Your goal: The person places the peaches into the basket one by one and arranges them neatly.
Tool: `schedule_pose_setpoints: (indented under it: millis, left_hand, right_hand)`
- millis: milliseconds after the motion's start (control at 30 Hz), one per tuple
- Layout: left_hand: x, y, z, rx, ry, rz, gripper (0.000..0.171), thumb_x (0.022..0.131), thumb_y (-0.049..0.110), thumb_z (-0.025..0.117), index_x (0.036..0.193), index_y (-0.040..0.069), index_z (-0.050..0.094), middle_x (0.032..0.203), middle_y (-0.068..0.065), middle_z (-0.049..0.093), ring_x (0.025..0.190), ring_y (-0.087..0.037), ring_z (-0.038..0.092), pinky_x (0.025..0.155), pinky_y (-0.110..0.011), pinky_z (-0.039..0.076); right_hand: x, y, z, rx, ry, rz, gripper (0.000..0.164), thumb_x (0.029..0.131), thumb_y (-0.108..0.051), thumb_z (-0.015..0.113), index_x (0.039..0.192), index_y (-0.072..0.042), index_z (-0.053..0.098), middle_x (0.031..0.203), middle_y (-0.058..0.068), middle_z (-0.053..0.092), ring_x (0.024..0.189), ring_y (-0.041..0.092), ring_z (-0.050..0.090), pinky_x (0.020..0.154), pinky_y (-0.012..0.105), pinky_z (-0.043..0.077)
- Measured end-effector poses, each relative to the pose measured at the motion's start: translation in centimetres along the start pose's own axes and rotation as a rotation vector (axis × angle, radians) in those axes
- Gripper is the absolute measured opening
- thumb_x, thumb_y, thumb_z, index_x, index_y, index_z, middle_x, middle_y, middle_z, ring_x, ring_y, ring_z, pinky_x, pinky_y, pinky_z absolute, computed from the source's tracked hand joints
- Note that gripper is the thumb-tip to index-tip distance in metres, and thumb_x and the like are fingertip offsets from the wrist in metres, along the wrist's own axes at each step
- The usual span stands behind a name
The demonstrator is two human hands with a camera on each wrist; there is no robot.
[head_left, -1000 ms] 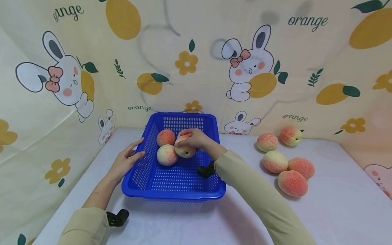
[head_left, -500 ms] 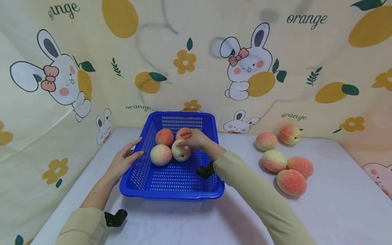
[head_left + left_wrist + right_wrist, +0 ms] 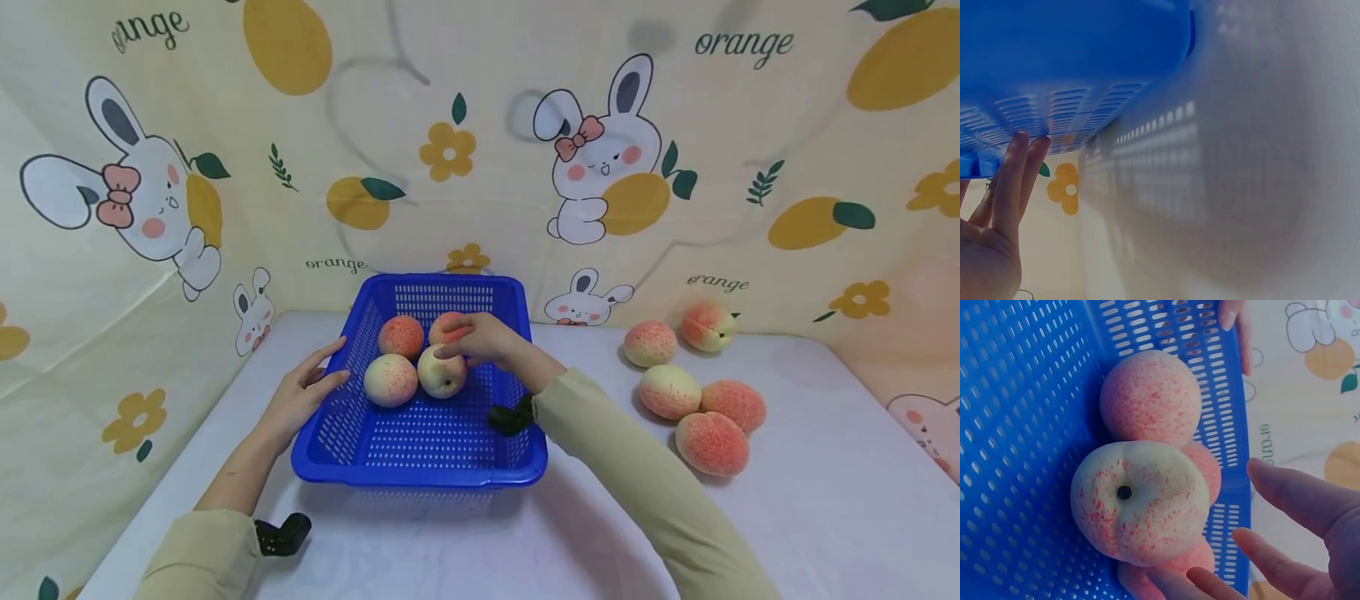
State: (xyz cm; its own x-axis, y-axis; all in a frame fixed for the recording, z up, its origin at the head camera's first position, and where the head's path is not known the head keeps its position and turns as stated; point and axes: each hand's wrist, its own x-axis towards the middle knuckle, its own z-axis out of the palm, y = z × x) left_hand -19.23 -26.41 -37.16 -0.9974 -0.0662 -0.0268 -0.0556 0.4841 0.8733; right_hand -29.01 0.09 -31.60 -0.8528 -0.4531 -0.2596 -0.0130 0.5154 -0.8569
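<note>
A blue plastic basket (image 3: 420,477) holds several peaches. Its front right one, a pale peach (image 3: 442,379) with a dark stem pit, lies just below my right hand (image 3: 491,343). In the right wrist view this hand's fingers are spread and stand apart from the pale peach (image 3: 1147,512). Behind it is a reddish peach (image 3: 444,323), partly hidden by the hand. To the left sit another pale peach (image 3: 391,381) and a red peach (image 3: 401,337). My left hand (image 3: 296,402) rests against the basket's left side, its fingers fairly straight along the wall in the left wrist view.
Several more peaches (image 3: 712,444) lie grouped on the white tabletop (image 3: 840,467) to the right of the basket. A printed cloth (image 3: 480,192) with rabbits and oranges hangs behind the table. Black wrist devices (image 3: 283,535) are strapped at both sleeves.
The pale peach under my right hand moved left and nearer, uncovering the reddish peach behind and shifting its left neighbour. My right hand then let go and drew slightly right. My left hand stayed.
</note>
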Motion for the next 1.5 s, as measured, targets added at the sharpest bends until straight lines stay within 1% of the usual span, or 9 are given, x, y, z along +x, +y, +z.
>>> schedule_pose_setpoints:
  millis: [267, 367, 567, 667, 733, 900, 1000, 1333, 1500]
  left_hand:
    - [0.1, -0.1, 0.2, 0.019, -0.008, -0.027, 0.061, 0.098, 0.036, 0.05, 0.153, 0.027, 0.025, 0.147, -0.026, 0.037, 0.129, -0.043, 0.043, 0.099, -0.056, 0.043]
    - [0.1, -0.1, 0.2, 0.023, -0.011, -0.03, 0.061, 0.098, 0.037, 0.05, 0.153, 0.028, 0.024, 0.148, -0.025, 0.035, 0.131, -0.043, 0.041, 0.1, -0.057, 0.042]
    - [-0.1, -0.2, -0.1, 0.008, -0.012, -0.026, 0.061, 0.098, 0.038, 0.05, 0.153, 0.029, 0.024, 0.142, -0.028, 0.043, 0.119, -0.04, 0.052, 0.087, -0.042, 0.053]
    - [-0.2, -0.2, -0.2, -0.004, -0.013, -0.027, 0.062, 0.098, 0.038, 0.051, 0.153, 0.029, 0.024, 0.14, -0.028, 0.045, 0.113, -0.036, 0.057, 0.081, -0.034, 0.054]
    - [-0.3, -0.2, -0.3, -0.001, -0.011, -0.029, 0.062, 0.098, 0.039, 0.05, 0.153, 0.029, 0.024, 0.14, -0.028, 0.045, 0.114, -0.036, 0.056, 0.081, -0.034, 0.054]
    - [-0.3, -0.3, -0.3, 0.002, -0.013, -0.027, 0.062, 0.098, 0.039, 0.05, 0.153, 0.028, 0.023, 0.142, -0.028, 0.042, 0.119, -0.041, 0.052, 0.086, -0.042, 0.055]
    - [-0.3, -0.3, -0.3, 0.004, -0.015, -0.025, 0.062, 0.098, 0.039, 0.05, 0.153, 0.028, 0.023, 0.143, -0.028, 0.041, 0.121, -0.042, 0.051, 0.086, -0.044, 0.054]
    - [-0.3, 0.1, 0.0, -0.015, -0.017, -0.017, 0.062, 0.098, 0.039, 0.05, 0.153, 0.027, 0.024, 0.141, -0.03, 0.043, 0.11, -0.037, 0.059, 0.078, -0.037, 0.057]
    - [-0.2, 0.2, 0.1, -0.006, -0.015, -0.011, 0.062, 0.099, 0.04, 0.049, 0.153, 0.026, 0.024, 0.14, -0.03, 0.044, 0.109, -0.036, 0.059, 0.078, -0.037, 0.057]
  right_hand:
    - [-1.0, 1.0, -1.4, 0.075, 0.037, -0.082, 0.051, 0.084, -0.018, 0.072, 0.131, -0.003, 0.057, 0.133, 0.018, 0.056, 0.119, 0.029, 0.056, 0.1, 0.042, 0.047]
    - [-1.6, 1.3, -2.1, 0.124, 0.055, -0.117, 0.052, 0.084, -0.016, 0.072, 0.131, -0.001, 0.056, 0.134, 0.02, 0.054, 0.122, 0.031, 0.054, 0.101, 0.043, 0.046]
    - [-2.9, 1.9, -3.4, 0.191, 0.098, -0.172, 0.045, 0.088, -0.016, 0.068, 0.129, -0.003, 0.056, 0.133, 0.02, 0.056, 0.121, 0.031, 0.055, 0.102, 0.045, 0.045]
    - [-3.6, 2.5, -4.0, 0.218, 0.126, -0.193, 0.044, 0.089, -0.016, 0.067, 0.129, -0.002, 0.056, 0.132, 0.019, 0.056, 0.121, 0.032, 0.056, 0.102, 0.046, 0.045]
    - [-4.1, 2.9, -4.4, 0.21, 0.151, -0.203, 0.044, 0.089, -0.017, 0.066, 0.129, -0.002, 0.055, 0.132, 0.019, 0.056, 0.121, 0.032, 0.056, 0.101, 0.045, 0.045]
    - [-4.9, 4.5, -5.5, 0.115, 0.233, -0.198, 0.045, 0.089, -0.022, 0.066, 0.129, -0.003, 0.057, 0.131, 0.018, 0.058, 0.121, 0.032, 0.055, 0.102, 0.047, 0.044]
    - [-5.3, 5.5, -6.1, 0.095, 0.274, -0.181, 0.045, 0.089, -0.024, 0.068, 0.128, -0.004, 0.058, 0.128, 0.017, 0.06, 0.12, 0.032, 0.056, 0.102, 0.048, 0.044]
    - [-6.6, 8.3, -7.5, 0.097, 0.364, -0.177, 0.042, 0.09, -0.023, 0.067, 0.125, -0.002, 0.06, 0.124, 0.017, 0.062, 0.109, 0.025, 0.063, 0.093, 0.037, 0.052]
    - [-7.6, 9.8, -7.8, 0.077, 0.404, -0.18, 0.04, 0.09, -0.025, 0.068, 0.121, -0.001, 0.061, 0.122, 0.017, 0.063, 0.111, 0.026, 0.061, 0.09, 0.031, 0.053]
